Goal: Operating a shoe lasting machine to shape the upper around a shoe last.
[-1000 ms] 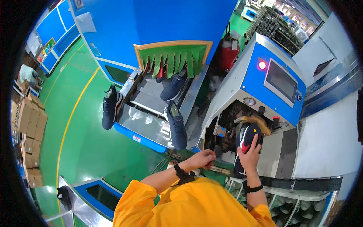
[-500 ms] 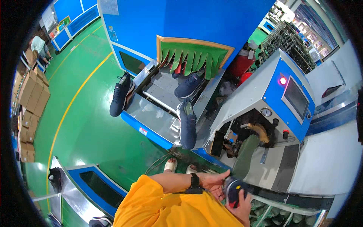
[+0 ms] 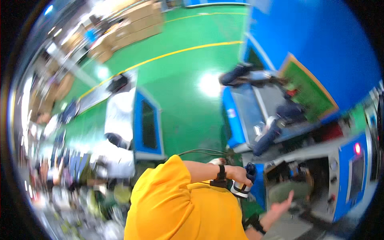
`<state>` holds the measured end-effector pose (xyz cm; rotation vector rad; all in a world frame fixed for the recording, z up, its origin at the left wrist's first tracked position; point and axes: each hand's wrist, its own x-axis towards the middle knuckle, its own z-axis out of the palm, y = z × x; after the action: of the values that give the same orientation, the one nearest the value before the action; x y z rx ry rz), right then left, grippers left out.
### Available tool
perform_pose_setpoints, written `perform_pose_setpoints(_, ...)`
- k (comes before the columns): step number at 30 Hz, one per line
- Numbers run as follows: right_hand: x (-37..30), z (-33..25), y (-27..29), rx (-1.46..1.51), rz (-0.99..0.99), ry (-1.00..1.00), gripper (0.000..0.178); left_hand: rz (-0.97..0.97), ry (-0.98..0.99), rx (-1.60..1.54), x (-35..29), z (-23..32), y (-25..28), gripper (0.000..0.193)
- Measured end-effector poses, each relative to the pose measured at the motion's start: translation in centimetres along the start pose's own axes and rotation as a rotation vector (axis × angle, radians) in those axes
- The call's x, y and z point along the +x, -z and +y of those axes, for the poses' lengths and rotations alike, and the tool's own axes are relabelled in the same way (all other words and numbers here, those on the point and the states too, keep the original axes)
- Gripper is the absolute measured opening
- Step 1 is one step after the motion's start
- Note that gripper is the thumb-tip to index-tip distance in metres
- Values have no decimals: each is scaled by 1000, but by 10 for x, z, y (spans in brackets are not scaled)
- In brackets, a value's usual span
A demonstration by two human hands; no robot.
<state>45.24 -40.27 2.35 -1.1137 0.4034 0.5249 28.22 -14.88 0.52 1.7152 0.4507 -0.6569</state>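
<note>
My left grip (image 3: 237,175) is closed around a dark shoe (image 3: 240,189) with a white sole, holding it in front of my body, just left of the machine with the green form. My right grip (image 3: 279,207) is loose, fingers outstretched and holding nothing that I can see; it is beside the rounded green form (image 3: 280,194), though blur keeps me from telling whether they touch. A black band circles each of my wrists. Past the form, the grey machine carries a blue panel (image 3: 347,182) with a glowing red light (image 3: 357,149). Farther ahead, navy shoes (image 3: 268,139) lie on the metal bed (image 3: 245,96) of a big blue machine (image 3: 328,48), near its wood-framed green curtain (image 3: 310,86). Off to my left, dark shoes (image 3: 118,83) sit on a low metal-topped table (image 3: 121,106), and cardboard boxes (image 3: 138,20) stand beyond the green floor (image 3: 188,88).
</note>
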Motion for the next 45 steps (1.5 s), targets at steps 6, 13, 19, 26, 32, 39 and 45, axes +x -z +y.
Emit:
perform_pose_setpoints(6,-10,5,66,-331,-121,16,53,486,-28,-440,-140,-90,-6,47)
perform_pose_setpoints(13,-47,12,42,-896,-1070,339,57,1319,-230,-956,-304,-164,-41,59)
perform_pose_setpoints(19,-101,61,-28,-1156,-1388,287,50,2245,330,13,-388,-258,-46,32)
perform_pose_setpoints(26,-77,166,-108,-1252,-618,-709,52,2338,849,-68,-448,-450,-89,32)
perform_pose_setpoints(32,-51,238,-128,-1412,-521,-711,45,1679,987,-578,-435,-476,-65,45)
perform_pose_setpoints(39,-81,272,-178,-1740,-955,-327,62,1553,1084,-1108,-474,-496,16,71)
perform_pose_setpoints(45,-85,271,-181,-1884,-766,-272,68,1624,1283,-1071,-477,-506,66,49)
